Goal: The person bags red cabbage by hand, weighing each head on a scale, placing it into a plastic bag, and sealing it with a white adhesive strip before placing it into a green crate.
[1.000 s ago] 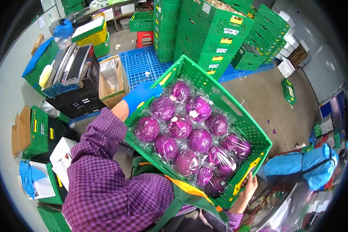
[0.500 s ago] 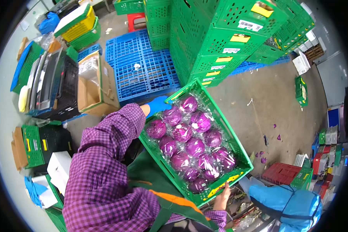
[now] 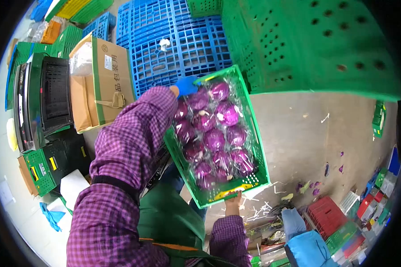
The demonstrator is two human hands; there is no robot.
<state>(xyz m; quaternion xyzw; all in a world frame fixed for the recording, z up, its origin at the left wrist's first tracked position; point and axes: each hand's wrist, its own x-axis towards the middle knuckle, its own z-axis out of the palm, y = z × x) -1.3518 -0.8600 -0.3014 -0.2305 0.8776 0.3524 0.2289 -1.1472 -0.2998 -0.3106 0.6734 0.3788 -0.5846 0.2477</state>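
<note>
Crate: green perforated plastic crate [image 3: 259, 167] of film-wrapped round purple cabbages [image 3: 214, 140], held before the body
Blue-gloved left hand [image 3: 186, 85]: clasping its far rim
Bare right hand [image 3: 234, 202]: seemingly pinching its near end, blurred
Change: blue grid pallet [image 3: 147, 49] and green crate stack [image 3: 307, 49] loom larger; load carried nearer

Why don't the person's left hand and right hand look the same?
The left hand wears a blue glove, but the right hand is bare. The left hand is at the far end of the green crate, while the right hand is at the near end. Both hold that same crate.
</note>
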